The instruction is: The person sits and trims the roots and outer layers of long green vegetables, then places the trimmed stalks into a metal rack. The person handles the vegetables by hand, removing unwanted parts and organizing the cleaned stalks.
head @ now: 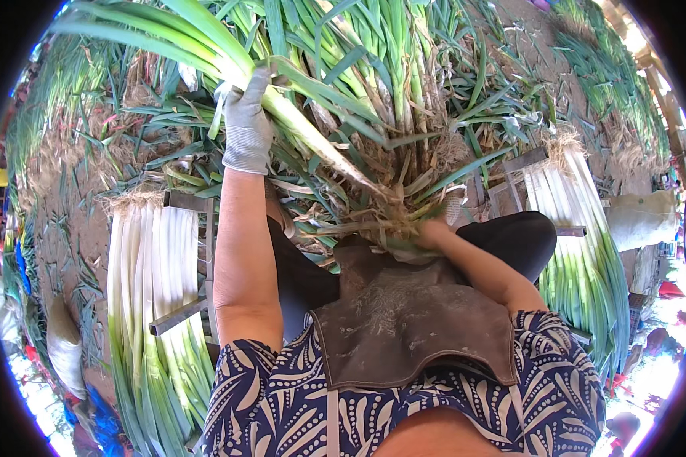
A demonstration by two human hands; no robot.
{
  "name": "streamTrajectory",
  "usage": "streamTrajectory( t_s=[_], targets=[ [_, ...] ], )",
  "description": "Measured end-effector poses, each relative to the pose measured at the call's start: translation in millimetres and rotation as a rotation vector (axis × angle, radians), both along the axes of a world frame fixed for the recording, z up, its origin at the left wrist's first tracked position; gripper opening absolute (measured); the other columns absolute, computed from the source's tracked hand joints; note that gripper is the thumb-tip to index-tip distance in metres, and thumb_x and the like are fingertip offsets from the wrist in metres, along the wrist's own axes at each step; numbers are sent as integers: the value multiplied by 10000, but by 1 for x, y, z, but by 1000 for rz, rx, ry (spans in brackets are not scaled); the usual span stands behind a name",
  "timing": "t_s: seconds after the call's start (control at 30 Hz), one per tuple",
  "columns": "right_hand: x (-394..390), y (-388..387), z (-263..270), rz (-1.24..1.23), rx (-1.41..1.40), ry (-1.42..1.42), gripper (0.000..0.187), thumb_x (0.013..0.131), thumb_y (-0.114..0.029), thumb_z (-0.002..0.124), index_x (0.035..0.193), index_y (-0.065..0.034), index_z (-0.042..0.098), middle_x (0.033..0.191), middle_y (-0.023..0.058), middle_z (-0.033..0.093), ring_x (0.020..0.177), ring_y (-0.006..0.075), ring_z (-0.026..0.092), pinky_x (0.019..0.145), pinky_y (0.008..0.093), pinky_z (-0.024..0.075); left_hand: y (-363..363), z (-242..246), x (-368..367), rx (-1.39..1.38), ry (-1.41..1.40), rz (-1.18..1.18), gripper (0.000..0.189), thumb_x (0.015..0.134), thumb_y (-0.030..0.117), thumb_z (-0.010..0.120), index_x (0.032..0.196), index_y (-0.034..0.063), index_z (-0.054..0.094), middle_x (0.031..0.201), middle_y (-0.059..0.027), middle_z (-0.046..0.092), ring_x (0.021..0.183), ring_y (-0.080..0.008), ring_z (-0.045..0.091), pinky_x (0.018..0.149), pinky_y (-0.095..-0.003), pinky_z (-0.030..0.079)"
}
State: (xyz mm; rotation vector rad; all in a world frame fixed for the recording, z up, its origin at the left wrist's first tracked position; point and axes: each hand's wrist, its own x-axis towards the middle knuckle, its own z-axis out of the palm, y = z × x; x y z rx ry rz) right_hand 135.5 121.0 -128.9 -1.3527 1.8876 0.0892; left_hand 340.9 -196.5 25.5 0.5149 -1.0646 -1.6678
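Observation:
My left hand (248, 111), in a light grey knit glove, is closed around a long green onion or leek (314, 137). The stalk slants from its broad green leaves at the upper left down to its roots near my lap. Low by the brown apron (411, 320), my right hand (431, 231) is blurred among dry outer leaves and root ends; whether its fingers grip anything is unclear. Many unpeeled stalks with dry brown sheaths (403, 114) lie in front of me, their root ends towards my lap.
Peeled white stalks lie on a metal rack to my left (180, 200) and on another to my right (569, 231). Loose leaves and trimmings (194, 120) litter the soil. More onion piles (617, 74) stand at the far right, and a pale sack (643, 217) is near the right rack.

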Motion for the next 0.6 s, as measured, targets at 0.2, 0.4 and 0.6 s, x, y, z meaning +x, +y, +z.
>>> streamTrajectory(
  t_s=[0.2, 0.4, 0.6],
  targets=[
    [-9, -84, 62, -46, -222, 96, 679, 751, -530, 655, 1201, -25, 595, 1106, 215, 638, 1008, 367, 615, 863, 424, 492, 6, -4, 2, 6, 75, -166, 319, 865, 338, 647, 869, 43, 525, 988, -163, 633, 876, -271, 613, 841, -390, 491],
    [40, -140, 126, -120, -517, -824, 647, 844, -409, 673, 1270, 52, 514, 1143, 163, 620, 1053, 200, 584, 919, 338, 448, 18, -14, -4, -63, 179, -581, 552, 743, 596, 709, 792, 106, 461, 985, -122, 610, 899, -241, 571, 842, -376, 476],
    [79, -171, 130, -346, -658, -902, 542, 821, -286, 727, 1217, 42, 555, 979, 87, 647, 890, 129, 575, 828, 295, 473, 43, 6, -21, 67, 117, -328, 508, 868, 414, 650, 1152, 3, 556, 1126, -119, 602, 1114, -261, 568, 919, -358, 478]
  ],
)
